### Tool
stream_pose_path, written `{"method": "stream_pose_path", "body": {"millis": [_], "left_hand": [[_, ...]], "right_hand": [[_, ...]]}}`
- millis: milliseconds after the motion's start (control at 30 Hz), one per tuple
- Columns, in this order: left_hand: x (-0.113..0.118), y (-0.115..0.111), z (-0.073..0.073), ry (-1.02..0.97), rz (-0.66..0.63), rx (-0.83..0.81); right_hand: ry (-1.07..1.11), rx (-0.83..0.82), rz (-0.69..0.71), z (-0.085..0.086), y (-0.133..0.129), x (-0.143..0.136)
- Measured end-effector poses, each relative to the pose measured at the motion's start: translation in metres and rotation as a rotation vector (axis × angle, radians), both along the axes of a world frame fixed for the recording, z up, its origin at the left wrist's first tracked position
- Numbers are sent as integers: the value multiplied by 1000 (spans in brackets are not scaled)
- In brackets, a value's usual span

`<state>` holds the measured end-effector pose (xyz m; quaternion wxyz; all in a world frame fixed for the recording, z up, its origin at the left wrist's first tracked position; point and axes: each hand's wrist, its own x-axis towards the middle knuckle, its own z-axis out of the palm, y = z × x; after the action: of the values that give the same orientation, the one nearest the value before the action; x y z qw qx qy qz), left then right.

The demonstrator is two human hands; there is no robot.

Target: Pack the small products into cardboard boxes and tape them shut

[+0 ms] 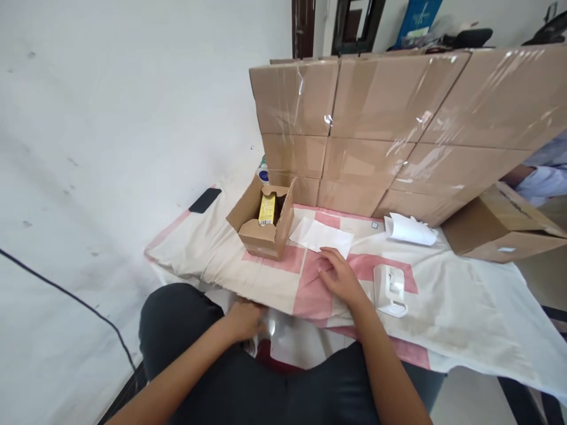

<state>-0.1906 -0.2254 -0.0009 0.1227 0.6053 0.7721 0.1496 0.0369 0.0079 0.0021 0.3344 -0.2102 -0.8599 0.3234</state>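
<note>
My right hand (342, 278) rests over the cloth-covered table with its fingers apart. Its fingertips are at the near edge of a sheet of white paper (325, 236), and nothing is held in it. My left hand (243, 321) is low at the table's front edge, above my lap. Its fingers are partly hidden and blurred, so I cannot tell whether it holds anything. Beyond it stands an open cardboard box (264, 245) with a yellow carton (267, 209) inside. To the right of my right hand lies a white plastic object with a handle-like loop (390, 289).
Taped cardboard boxes (372, 100) form a wall along the back. A black phone (205, 200) lies at the left, near the white wall. Rolled white paper (411, 229) and another open cardboard box (505, 224) are at the right, beside another person's sleeve (543, 177).
</note>
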Motion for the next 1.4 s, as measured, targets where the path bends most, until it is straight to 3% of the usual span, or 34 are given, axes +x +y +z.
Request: {"method": "stream_pose_path", "body": {"millis": [33,100,167,200,267,333,400,467,600,700,800,900,1000,1167,1267,1400], "left_hand": [[6,1,6,-25,-19,16],[11,12,22,-48,81,147],[7,36,40,-43,348,478],[3,53,48,-47,421,636],[-5,87,57,-69,431,789],[-15,115,57,-80,403,856],[-30,129,50,-127,380,920],[-52,128,41,-284,277,952],[-88,113,35,-704,-181,827],[-86,118,47,-882,-423,690],[-68,138,55,-955,-519,552],[-56,154,61,-1057,-470,407],[-55,159,80,-939,-408,207],[-54,168,121,-578,-575,-37],[-48,172,128,-431,-616,-14],[-27,160,127,-135,-631,92]], "right_hand": [[2,15,0,0,0,0],[16,49,-6,2,-2,0],[52,105,-23,9,-8,3],[80,151,-34,14,-12,6],[120,262,-62,29,-21,15],[117,358,-88,48,-27,27],[80,396,-107,66,-27,39],[35,381,-128,81,-18,45],[-59,245,-156,91,15,34],[-119,179,-40,89,34,23],[-117,163,30,88,43,27],[38,41,14,89,45,38],[185,-44,-47,89,40,42],[151,-83,-68,88,36,40],[111,-14,-87,82,34,42],[263,117,-207,68,23,44]]}}
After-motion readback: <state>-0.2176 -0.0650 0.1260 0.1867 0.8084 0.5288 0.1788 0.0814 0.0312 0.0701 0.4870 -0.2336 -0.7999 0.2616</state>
